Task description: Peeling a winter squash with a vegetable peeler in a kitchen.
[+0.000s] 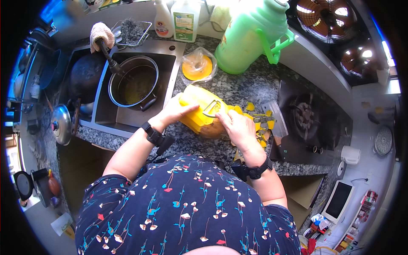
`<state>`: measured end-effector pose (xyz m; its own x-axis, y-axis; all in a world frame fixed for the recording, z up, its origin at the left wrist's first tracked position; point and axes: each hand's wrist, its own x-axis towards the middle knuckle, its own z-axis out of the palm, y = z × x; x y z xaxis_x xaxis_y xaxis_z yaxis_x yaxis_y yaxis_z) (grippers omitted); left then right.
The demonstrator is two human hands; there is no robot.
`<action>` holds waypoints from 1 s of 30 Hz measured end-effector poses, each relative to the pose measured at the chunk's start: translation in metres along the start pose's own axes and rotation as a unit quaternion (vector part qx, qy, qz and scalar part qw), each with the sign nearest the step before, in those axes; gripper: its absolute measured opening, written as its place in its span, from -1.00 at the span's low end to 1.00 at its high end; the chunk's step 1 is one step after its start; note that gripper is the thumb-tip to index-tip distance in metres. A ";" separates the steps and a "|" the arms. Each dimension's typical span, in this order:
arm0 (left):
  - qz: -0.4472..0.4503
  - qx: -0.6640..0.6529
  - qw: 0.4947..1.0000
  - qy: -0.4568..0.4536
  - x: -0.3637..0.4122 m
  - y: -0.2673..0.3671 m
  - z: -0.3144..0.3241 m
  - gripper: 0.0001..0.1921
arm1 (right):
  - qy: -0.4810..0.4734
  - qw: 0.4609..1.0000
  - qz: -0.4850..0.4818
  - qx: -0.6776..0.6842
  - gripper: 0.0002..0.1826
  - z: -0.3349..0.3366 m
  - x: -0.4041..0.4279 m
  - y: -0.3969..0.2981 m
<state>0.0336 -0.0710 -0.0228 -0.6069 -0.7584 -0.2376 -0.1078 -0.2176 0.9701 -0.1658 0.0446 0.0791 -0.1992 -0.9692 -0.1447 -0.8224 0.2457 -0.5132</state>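
Observation:
A large pumpkin piece lies on the speckled granite counter, most of its upper surface bare bright yellow. Tan rind still covers its near side. My left hand grips the pumpkin's left end, thumb on top. In my right hand is a vegetable peeler, its loop-shaped head resting against the yellow flesh; my fingers hide its handle. Yellow peelings are scattered on the counter to the right of the pumpkin, some beside a clear plastic cleaver-shaped or flat piece that I cannot identify surely.
To the left, a steel sink holds a pot with liquid under a cloth-wrapped faucet. A bagged pumpkin slice and a green thermos flask stand behind. A gas stove is at right; a pot lid at left.

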 end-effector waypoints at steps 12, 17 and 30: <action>-0.002 -0.048 0.998 0.030 -0.002 0.007 0.007 -0.46 | -0.060 0.997 -0.029 -0.024 -0.46 -0.019 0.000 0.010; -0.009 0.016 0.998 0.066 0.002 0.003 0.007 -0.52 | -0.040 0.998 0.024 -0.032 -0.47 -0.008 -0.009 0.008; -0.127 -0.095 0.982 0.104 -0.043 0.015 -0.014 -0.53 | -0.078 0.980 0.132 -0.128 -0.56 -0.027 -0.116 0.136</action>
<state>0.0694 -0.0503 0.0008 -0.4038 -0.7697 -0.4945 -0.0739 -0.5113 0.8562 -0.2692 0.1896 0.0492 -0.3559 -0.8529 -0.3821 -0.8638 0.4562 -0.2137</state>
